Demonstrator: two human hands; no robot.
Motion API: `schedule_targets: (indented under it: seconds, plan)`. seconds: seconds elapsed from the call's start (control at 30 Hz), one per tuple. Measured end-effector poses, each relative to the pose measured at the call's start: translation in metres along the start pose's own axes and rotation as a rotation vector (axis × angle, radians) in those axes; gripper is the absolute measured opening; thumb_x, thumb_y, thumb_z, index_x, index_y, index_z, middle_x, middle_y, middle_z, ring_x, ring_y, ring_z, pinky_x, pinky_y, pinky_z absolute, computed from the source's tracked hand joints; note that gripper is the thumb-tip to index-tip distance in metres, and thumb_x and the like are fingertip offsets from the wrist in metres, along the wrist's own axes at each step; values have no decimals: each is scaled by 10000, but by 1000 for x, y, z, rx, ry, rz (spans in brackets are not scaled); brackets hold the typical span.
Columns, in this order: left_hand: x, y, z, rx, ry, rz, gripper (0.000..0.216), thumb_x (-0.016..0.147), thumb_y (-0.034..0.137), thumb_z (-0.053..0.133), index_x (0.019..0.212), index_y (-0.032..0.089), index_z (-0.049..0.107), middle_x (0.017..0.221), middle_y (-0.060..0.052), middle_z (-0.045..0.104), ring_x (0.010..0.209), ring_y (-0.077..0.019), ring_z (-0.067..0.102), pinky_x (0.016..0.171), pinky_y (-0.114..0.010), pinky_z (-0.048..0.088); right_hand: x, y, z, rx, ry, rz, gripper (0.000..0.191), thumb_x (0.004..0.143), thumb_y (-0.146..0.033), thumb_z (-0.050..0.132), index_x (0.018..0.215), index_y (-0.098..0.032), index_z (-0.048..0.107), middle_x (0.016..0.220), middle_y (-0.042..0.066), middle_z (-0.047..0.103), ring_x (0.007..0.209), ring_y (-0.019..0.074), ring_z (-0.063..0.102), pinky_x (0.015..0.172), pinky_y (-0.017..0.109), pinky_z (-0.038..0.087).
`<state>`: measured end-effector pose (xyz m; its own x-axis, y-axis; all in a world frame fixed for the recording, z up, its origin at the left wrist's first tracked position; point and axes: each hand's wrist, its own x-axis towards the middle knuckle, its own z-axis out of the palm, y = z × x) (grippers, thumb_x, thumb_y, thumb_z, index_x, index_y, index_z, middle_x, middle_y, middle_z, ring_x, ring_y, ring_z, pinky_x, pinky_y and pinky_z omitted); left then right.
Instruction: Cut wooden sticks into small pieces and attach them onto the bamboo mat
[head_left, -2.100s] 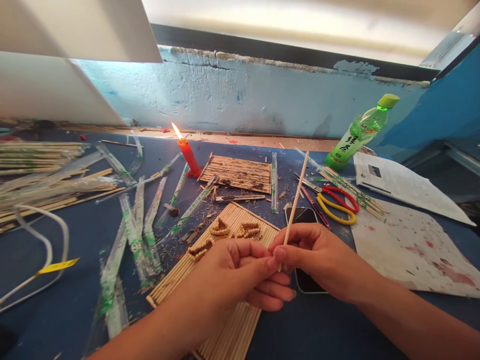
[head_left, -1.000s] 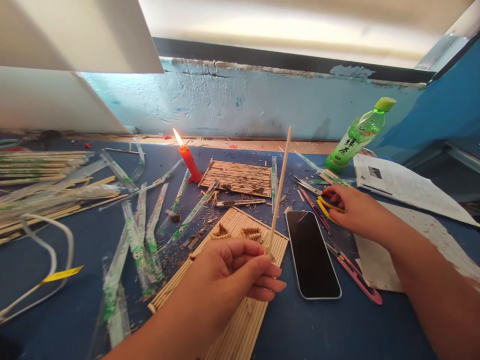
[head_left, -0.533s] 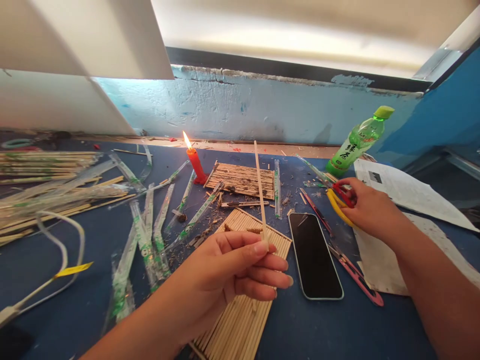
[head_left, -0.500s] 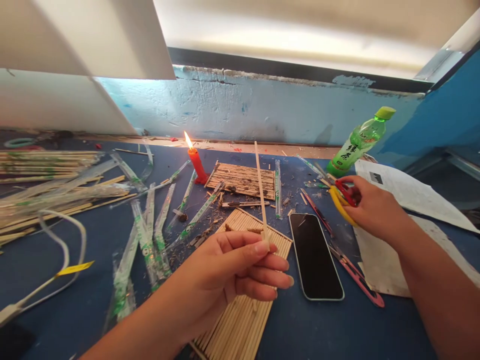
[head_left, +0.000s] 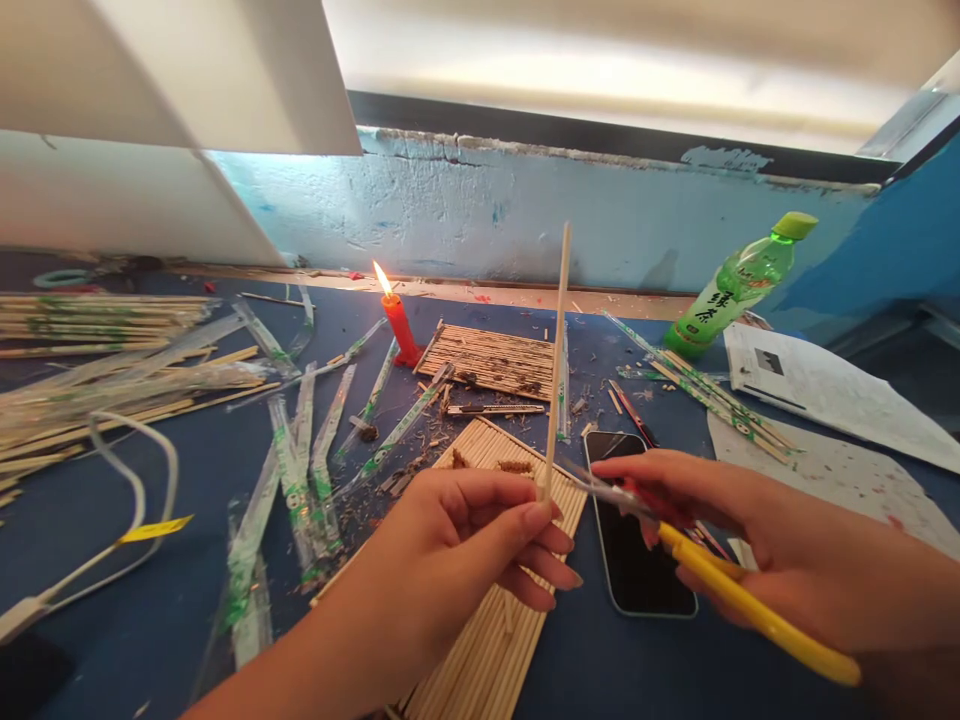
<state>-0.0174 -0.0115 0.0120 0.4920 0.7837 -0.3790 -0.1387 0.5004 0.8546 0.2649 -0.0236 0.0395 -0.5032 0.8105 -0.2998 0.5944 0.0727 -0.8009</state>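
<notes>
Left hand (head_left: 472,530): thumb and index finger are closed on the lower end of a thin stick (head_left: 559,360); the other fingers (head_left: 551,570) curl loosely, partly spread.
Stick: stands nearly upright above the slatted stick panel (head_left: 487,640).
Right hand (head_left: 765,530): grips the scissors (head_left: 720,574) at the red handle, the yellow one swinging toward the lower right.
Scissor blades: parted, tips just beside the stick's lower part; contact cannot be told.
Phone (head_left: 637,560): on the worktop (head_left: 585,670), partly under the right hand.
Since half a second ago: the scissors have come from near the bottle (head_left: 731,290) to the left hand; the stick, then leaning left, now leans slightly right.
</notes>
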Motion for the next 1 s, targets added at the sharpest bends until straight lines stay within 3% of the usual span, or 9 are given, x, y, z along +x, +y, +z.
schedule_targets:
  seconds: [0.13, 0.27, 0.43, 0.57, 0.83, 1.0]
  plan:
    - [-4, -2, 5, 147, 71, 40, 159, 906, 280, 740, 857, 144, 807, 759, -67, 791, 697, -201, 765, 625, -255, 626, 2, -4, 10, -76, -25, -19, 728, 897, -250, 761, 1553, -414, 492, 1287, 70, 724, 1029, 300, 732, 774, 334, 646]
    - [-5, -5, 5, 329, 117, 118, 169, 915, 285, 711, 879, 157, 814, 775, -69, 796, 702, -211, 767, 641, -266, 622, 6, -5, 17, -138, -18, -6, 807, 864, -191, 755, 1569, -439, 451, 1236, 33, 733, 986, 257, 729, 781, 306, 632]
    - [-7, -11, 0, 549, 124, 173, 232, 973, 328, 643, 902, 204, 825, 786, -50, 803, 740, -221, 767, 652, -274, 592, 9, -12, 21, -150, 20, -37, 771, 884, -248, 746, 1581, -403, 457, 1241, 74, 732, 1010, 296, 719, 637, 290, 596]
    - [-7, -12, 2, 511, 111, 175, 252, 972, 344, 636, 859, 202, 812, 776, -55, 800, 722, -224, 757, 661, -286, 583, 10, -14, 22, -134, 34, -49, 720, 873, -235, 747, 1538, -404, 528, 1239, 77, 737, 997, 301, 723, 604, 291, 580]
    - [-6, -5, 10, 343, 128, 105, 239, 911, 330, 684, 773, 166, 791, 683, -68, 760, 650, -213, 726, 625, -270, 579, 13, -12, 26, 21, 49, -39, 725, 798, -246, 822, 1473, -415, 616, 985, 50, 791, 814, 292, 731, 577, 317, 575]
    - [-8, -4, 9, 342, 120, 70, 260, 910, 320, 675, 717, 170, 763, 657, -57, 732, 628, -192, 694, 603, -255, 553, 12, -19, 33, 193, 33, 18, 550, 827, -189, 800, 1354, -331, 733, 863, 9, 785, 702, 220, 690, 545, 258, 524]
